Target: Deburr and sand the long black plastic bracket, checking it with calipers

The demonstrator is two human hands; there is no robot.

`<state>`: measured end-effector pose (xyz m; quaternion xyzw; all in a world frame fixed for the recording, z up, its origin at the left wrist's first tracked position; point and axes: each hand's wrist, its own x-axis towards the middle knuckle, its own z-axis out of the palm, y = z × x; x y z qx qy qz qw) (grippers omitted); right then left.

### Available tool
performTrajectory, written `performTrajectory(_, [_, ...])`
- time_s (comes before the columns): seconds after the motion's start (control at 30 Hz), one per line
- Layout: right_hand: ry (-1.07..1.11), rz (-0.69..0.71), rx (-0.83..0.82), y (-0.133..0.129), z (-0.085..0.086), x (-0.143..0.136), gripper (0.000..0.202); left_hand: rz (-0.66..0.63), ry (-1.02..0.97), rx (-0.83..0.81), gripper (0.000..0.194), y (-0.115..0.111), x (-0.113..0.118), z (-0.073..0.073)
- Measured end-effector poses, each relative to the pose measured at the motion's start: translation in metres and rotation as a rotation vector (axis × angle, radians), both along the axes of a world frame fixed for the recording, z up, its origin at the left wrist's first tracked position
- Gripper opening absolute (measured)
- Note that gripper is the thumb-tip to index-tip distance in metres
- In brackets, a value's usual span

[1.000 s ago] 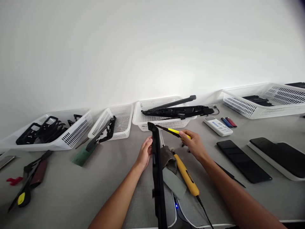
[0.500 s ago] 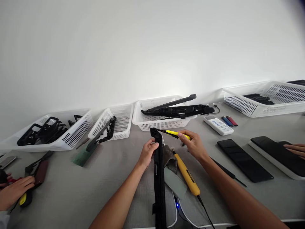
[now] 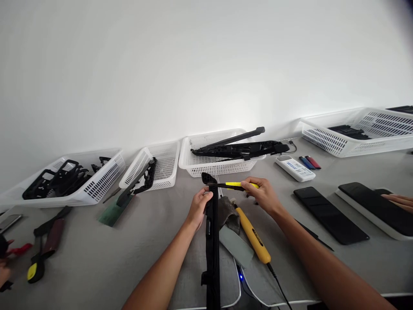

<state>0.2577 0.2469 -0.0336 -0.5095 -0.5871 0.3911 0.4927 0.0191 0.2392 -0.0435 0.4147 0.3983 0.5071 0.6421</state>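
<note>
My left hand [image 3: 199, 206] is closed around the upper part of a long black plastic strip [image 3: 213, 245], which stands nearly upright in front of me. In my right hand [image 3: 260, 193] is a yellow-and-black utility knife [image 3: 237, 186]. Its front end lies across the strip just below the curved tip, beside my left thumb; the blade itself is hard to make out. Right of the strip, a yellow corded tool [image 3: 253, 234] lies on the table with a dark cloth [image 3: 228, 214] at its front end. A grey-green plate [image 3: 237, 245] is partly covered by the strip and that tool.
White baskets [image 3: 206, 170] with black plastic parts line the wall. On the right lie a white device [image 3: 295, 168], two lighters [image 3: 309, 162], a black panel [image 3: 331, 215] and another person's hand [image 3: 398, 200]. At far left, another person's hand [image 3: 4, 275] is near a yellow-and-black tool [image 3: 36, 270].
The knife has moved down from the strip's tip to lie across it just below. The strip has shifted slightly left. At far left, the other person's hand has drawn away toward the edge.
</note>
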Motion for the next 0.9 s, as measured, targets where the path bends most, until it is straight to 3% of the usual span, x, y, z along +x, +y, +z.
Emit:
performTrajectory(0.37, [-0.025, -0.125, 0.052, 0.0, 0.002, 0.001, 0.06, 0.117, -0.021, 0.017, 0.039, 0.001, -0.003, 0.01])
performTrajectory(0.6, [-0.031, 0.032, 0.013, 0.0, 0.001, 0.004, 0.054, 0.204, -0.069, -0.003, 0.04, 0.005, -0.005, 0.004])
performTrajectory(0.9, [-0.054, 0.264, 0.022, -0.002, 0.001, 0.001, 0.044, 0.425, -0.106, -0.133, 0.043, 0.014, -0.015, -0.008])
